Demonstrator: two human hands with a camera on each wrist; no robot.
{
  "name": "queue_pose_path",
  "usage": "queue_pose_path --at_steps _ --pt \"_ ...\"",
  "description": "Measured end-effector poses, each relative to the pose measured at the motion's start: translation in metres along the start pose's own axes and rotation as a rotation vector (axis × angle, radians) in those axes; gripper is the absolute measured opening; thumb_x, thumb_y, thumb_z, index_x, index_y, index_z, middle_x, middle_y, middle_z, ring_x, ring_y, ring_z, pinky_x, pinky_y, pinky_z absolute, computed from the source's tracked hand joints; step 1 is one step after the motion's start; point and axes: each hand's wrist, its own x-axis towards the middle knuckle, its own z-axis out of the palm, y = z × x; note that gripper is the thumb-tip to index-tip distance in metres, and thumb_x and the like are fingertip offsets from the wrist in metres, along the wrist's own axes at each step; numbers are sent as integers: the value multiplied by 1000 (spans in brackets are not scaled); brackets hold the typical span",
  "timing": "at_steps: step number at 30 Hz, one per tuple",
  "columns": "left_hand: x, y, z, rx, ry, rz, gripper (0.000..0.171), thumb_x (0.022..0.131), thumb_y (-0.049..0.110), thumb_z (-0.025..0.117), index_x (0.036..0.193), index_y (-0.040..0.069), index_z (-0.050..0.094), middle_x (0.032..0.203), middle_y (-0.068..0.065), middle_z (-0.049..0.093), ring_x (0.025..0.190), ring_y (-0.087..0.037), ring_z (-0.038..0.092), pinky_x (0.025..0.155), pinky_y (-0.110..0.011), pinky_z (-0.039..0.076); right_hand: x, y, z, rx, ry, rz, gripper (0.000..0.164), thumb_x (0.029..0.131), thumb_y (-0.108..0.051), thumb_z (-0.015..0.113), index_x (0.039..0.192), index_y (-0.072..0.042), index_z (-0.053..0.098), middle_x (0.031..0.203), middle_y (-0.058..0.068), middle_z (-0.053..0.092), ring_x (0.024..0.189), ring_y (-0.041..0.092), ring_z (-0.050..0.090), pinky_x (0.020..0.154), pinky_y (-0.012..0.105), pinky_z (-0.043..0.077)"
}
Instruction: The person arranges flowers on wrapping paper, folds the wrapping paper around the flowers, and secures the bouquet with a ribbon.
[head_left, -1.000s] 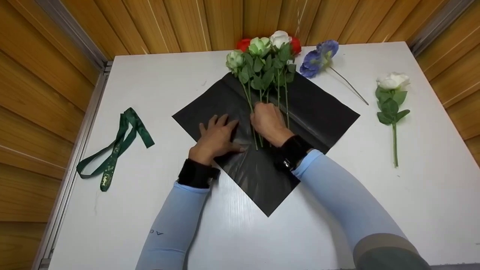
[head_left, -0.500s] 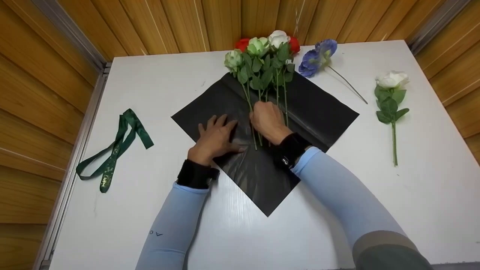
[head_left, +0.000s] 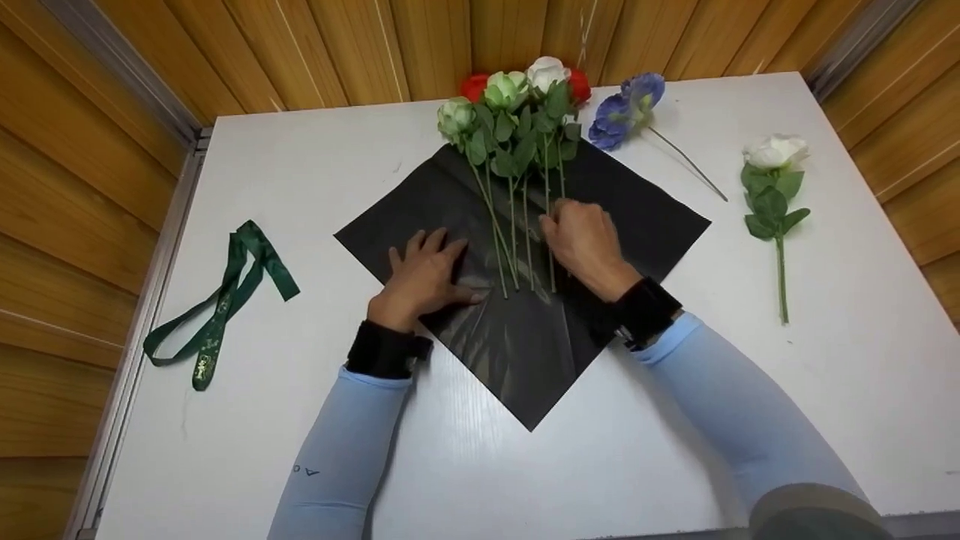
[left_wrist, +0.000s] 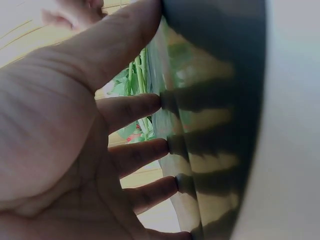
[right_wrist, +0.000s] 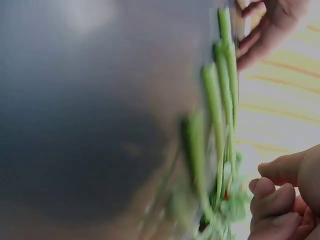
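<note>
My left hand (head_left: 421, 279) rests with spread fingers on the left part of a black wrapping sheet (head_left: 517, 360), its fingertips touching the sheet in the left wrist view. On the sheet lie several artificial roses with long green stems (head_left: 514, 240): pale green heads (head_left: 506, 91), a white head (head_left: 547, 73) and red heads (head_left: 474, 86), the red ones partly hidden. My right hand (head_left: 586, 244) hovers by the rightmost stems. In the right wrist view, its fingers (right_wrist: 274, 202) are loosely bent with nothing visible between them, apart from the stems.
A blue-purple flower (head_left: 611, 120) lies at the back right of the white table (head_left: 465, 480), and a single white rose (head_left: 777, 152) lies farther right. A dark green ribbon (head_left: 217, 322) lies at the left. Wood-look panels (head_left: 427, 45) stand behind the table.
My right hand has let go of the stems and moved to the right, uncovering their lower parts. The left hand keeps its place on the sheet. The view has shifted slightly.
</note>
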Motion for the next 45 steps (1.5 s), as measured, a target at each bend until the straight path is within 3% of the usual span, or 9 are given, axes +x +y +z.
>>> queue_pose_path --at_steps 6,16,21,26,30,33,41,43,45 --pt "-2 -4 -1 -15 -2 2 97 88 57 81 166 21 36 175 -15 20 162 -45 10 121 -79 9 -16 48 -31 0 101 46 28 103 -21 65 95 5 74 89 24 75 81 45 72 74 58 56" --pt "-2 -1 -1 -29 -11 -3 95 90 55 81 167 22 35 176 -14 20 162 -44 9 121 -79 7 -41 128 -88 -163 258 175 31 103 -20 59 98 7 73 91 35 72 82 61 66 67 67 48" --pt "0 1 -1 -25 -11 -2 95 90 55 81 167 23 35 176 -14 20 162 -44 9 122 -78 8 -57 169 -111 -238 192 285 37 103 -19 51 87 10 66 87 41 65 77 64 61 56 65 43" --pt "0 1 -1 -22 -7 5 96 90 54 81 167 22 35 175 -15 20 162 -44 10 121 -79 9 -71 201 -130 -258 12 432 38 100 -18 47 73 6 59 75 32 61 70 53 60 48 50 41" --pt "-1 0 -1 -24 -8 0 96 89 54 81 167 23 35 175 -14 20 162 -44 10 121 -79 9 -75 214 -141 -239 -130 525 31 94 -12 45 69 1 59 69 24 60 67 40 58 47 43 43" --pt "-1 0 -1 -22 -7 -1 96 89 55 81 166 23 35 175 -15 20 162 -44 10 121 -79 9 -76 219 -143 -203 -152 546 25 89 -7 47 67 0 57 67 21 60 66 37 57 47 40 44" --pt "-2 1 -1 -17 -2 1 95 89 56 80 166 21 36 175 -15 20 162 -45 10 121 -79 9 -76 213 -145 -145 4 485 36 90 -9 48 56 -2 56 57 14 57 63 40 57 47 39 39" --pt "-1 1 -1 -15 -4 0 95 89 57 80 166 22 36 176 -15 20 162 -45 10 121 -79 9 -72 207 -146 -118 57 477 39 94 -11 47 63 5 64 54 10 61 58 33 59 49 37 39" --pt "-1 0 -1 -14 -7 -1 95 89 58 80 166 22 36 176 -15 19 162 -45 10 121 -79 9 -67 198 -147 -58 94 481 40 100 -15 49 81 11 72 52 3 65 53 21 61 50 34 41"
